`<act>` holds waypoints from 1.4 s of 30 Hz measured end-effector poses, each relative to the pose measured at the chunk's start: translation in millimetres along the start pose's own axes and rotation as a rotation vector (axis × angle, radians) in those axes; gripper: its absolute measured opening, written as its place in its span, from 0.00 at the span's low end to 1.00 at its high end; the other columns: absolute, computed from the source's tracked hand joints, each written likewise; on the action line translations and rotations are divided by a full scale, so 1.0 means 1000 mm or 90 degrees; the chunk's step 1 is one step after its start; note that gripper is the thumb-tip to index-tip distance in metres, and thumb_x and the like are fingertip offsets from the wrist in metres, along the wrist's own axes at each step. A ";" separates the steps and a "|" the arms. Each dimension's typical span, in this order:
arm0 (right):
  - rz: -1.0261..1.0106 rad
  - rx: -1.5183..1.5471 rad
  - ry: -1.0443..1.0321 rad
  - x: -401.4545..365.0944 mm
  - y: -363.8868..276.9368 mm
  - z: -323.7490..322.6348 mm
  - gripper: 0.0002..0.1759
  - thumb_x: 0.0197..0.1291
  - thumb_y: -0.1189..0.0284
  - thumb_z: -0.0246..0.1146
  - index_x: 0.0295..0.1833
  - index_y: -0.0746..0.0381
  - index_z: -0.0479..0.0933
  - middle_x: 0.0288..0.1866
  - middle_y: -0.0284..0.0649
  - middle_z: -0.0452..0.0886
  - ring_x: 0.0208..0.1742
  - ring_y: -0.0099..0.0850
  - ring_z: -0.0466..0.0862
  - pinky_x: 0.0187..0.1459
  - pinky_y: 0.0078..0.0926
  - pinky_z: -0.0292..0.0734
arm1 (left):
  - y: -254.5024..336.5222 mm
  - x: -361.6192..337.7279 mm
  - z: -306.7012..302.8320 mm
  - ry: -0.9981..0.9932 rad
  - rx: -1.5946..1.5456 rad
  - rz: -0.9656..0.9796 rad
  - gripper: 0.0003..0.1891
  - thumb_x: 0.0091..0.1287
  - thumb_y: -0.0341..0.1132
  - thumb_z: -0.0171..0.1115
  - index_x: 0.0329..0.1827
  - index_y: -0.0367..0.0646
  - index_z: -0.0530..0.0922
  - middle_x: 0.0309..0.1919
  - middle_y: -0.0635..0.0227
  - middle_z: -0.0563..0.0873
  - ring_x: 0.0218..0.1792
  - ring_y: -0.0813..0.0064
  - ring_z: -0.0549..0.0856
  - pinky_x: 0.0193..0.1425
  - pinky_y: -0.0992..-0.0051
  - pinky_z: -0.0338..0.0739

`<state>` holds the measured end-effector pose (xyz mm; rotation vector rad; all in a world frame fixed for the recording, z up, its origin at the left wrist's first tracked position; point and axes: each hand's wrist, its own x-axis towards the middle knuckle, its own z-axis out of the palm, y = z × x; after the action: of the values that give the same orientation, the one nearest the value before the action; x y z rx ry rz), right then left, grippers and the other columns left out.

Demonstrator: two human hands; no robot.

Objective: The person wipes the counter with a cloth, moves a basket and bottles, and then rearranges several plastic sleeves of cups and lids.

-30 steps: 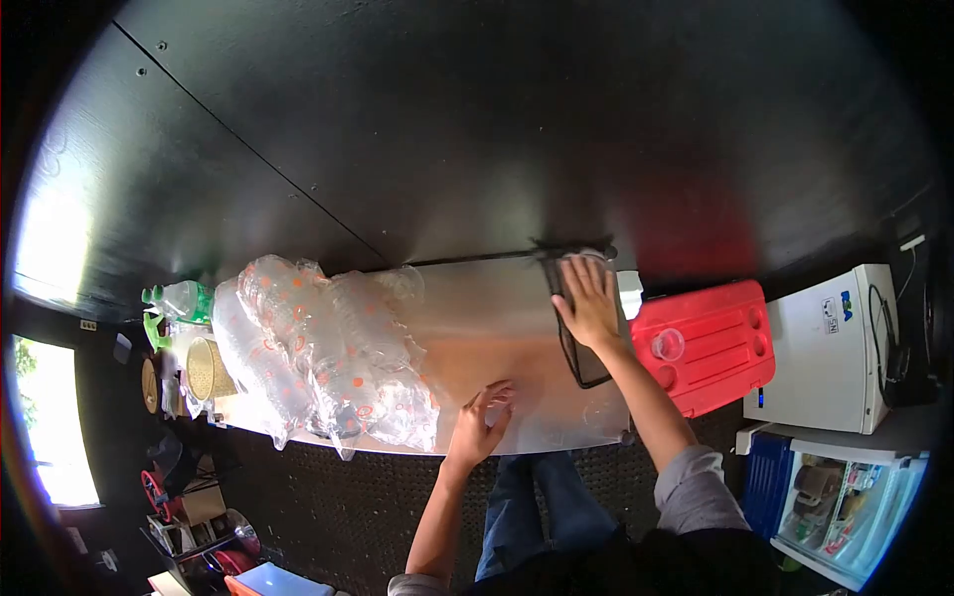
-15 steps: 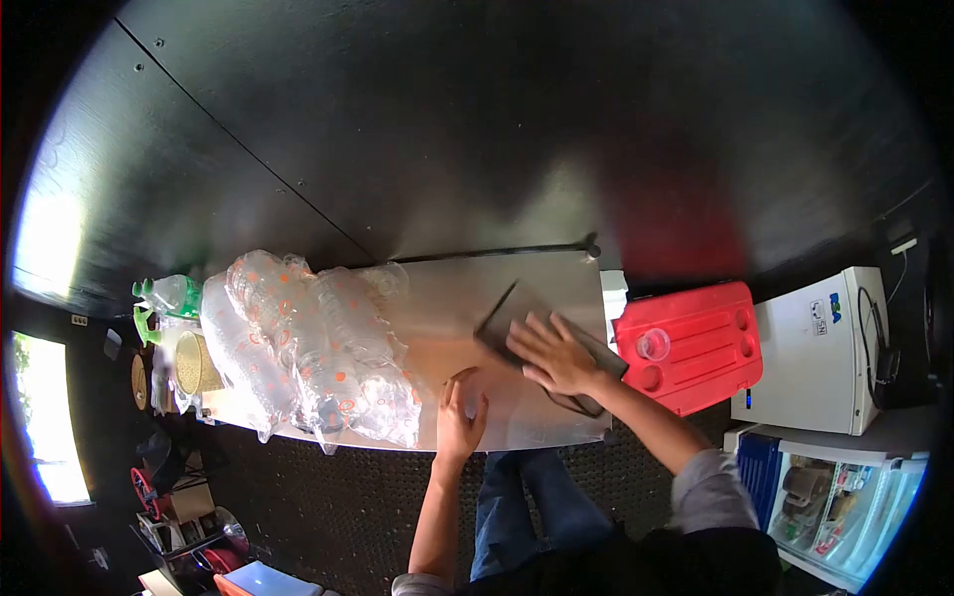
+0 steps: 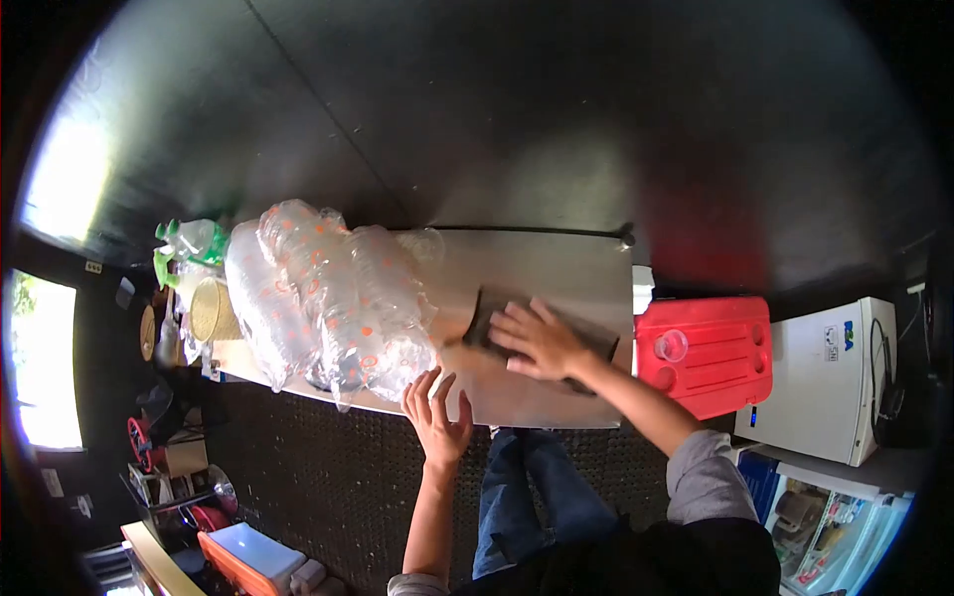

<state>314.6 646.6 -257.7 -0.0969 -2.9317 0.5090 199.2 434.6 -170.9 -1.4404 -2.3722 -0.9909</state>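
My right hand [image 3: 540,343] lies flat with its fingers stretched over a dark, thin cloth [image 3: 481,320] on the metal-topped table [image 3: 537,268]. Motion blurs the cloth's edges, and part of it is hidden under the palm. My left hand [image 3: 437,422] is at the table's front edge, fingers apart and holding nothing. Its fingertips are right at the near corner of a big bundle of clear plastic cups [image 3: 333,288], wrapped in transparent bags with orange marks.
Right of the table are a red cooler lid [image 3: 706,348] with a clear cup [image 3: 671,346] on it and a white mini fridge [image 3: 820,382]. Green-capped bottles [image 3: 199,241] and a woven basket [image 3: 212,310] stand at the left end. A dark wall [image 3: 517,119] rises behind.
My left hand has shifted left toward the wrapped cups, its fingers spreading. My right hand and the dark cloth have slid slightly left on the table. The whole view has tilted and shifted.
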 end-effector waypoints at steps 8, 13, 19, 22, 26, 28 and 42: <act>0.111 -0.121 0.048 0.049 -0.027 0.012 0.31 0.66 0.53 0.47 0.71 0.54 0.61 0.75 0.41 0.55 0.76 0.46 0.51 0.69 0.61 0.44 | -0.022 -0.025 -0.024 -0.069 0.170 -0.090 0.32 0.56 0.35 0.66 0.66 0.46 0.67 0.69 0.54 0.62 0.70 0.50 0.59 0.71 0.48 0.51; -0.034 0.045 0.013 -0.017 -0.065 0.022 0.29 0.63 0.53 0.53 0.69 0.46 0.64 0.74 0.38 0.58 0.74 0.43 0.56 0.69 0.59 0.45 | -0.042 -0.034 -0.020 -0.102 0.181 -0.090 0.31 0.60 0.33 0.63 0.68 0.50 0.65 0.71 0.57 0.59 0.73 0.54 0.55 0.72 0.46 0.48; 0.563 -0.237 0.208 -0.051 -0.007 0.003 0.32 0.66 0.55 0.49 0.72 0.58 0.58 0.75 0.45 0.54 0.75 0.48 0.53 0.69 0.61 0.43 | -0.048 -0.033 -0.024 -0.093 0.126 -0.075 0.30 0.59 0.34 0.63 0.66 0.52 0.67 0.71 0.57 0.60 0.72 0.53 0.56 0.72 0.47 0.48; 0.654 -0.254 0.189 -0.007 -0.063 0.028 0.32 0.66 0.56 0.48 0.72 0.59 0.58 0.75 0.47 0.54 0.75 0.50 0.52 0.68 0.63 0.42 | -0.048 -0.030 -0.025 -0.090 0.094 -0.040 0.31 0.58 0.33 0.63 0.67 0.48 0.66 0.70 0.54 0.60 0.72 0.52 0.56 0.72 0.48 0.48; 0.383 -0.071 0.167 0.044 -0.167 0.062 0.32 0.62 0.56 0.53 0.70 0.58 0.62 0.74 0.44 0.56 0.74 0.47 0.54 0.68 0.63 0.45 | -0.047 -0.029 -0.029 -0.088 0.053 -0.001 0.30 0.58 0.32 0.63 0.66 0.45 0.66 0.69 0.52 0.61 0.71 0.51 0.57 0.72 0.48 0.49; 0.359 -0.059 0.191 0.029 -0.175 0.068 0.32 0.62 0.57 0.54 0.69 0.57 0.62 0.74 0.43 0.56 0.74 0.46 0.55 0.68 0.63 0.46 | -0.050 -0.027 -0.030 -0.079 0.008 0.031 0.29 0.58 0.32 0.63 0.65 0.43 0.66 0.68 0.51 0.62 0.71 0.50 0.58 0.72 0.48 0.49; 0.497 -0.136 0.156 -0.048 -0.157 0.051 0.31 0.64 0.55 0.49 0.71 0.54 0.60 0.75 0.45 0.54 0.74 0.50 0.54 0.66 0.68 0.43 | -0.046 -0.013 -0.025 -0.068 -0.086 0.074 0.26 0.57 0.29 0.61 0.61 0.39 0.68 0.66 0.51 0.65 0.69 0.46 0.58 0.71 0.47 0.49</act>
<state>347.8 478.1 -258.9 -1.2552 -2.5960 0.2355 162.4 395.6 -179.0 -1.6992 -2.3018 -1.0871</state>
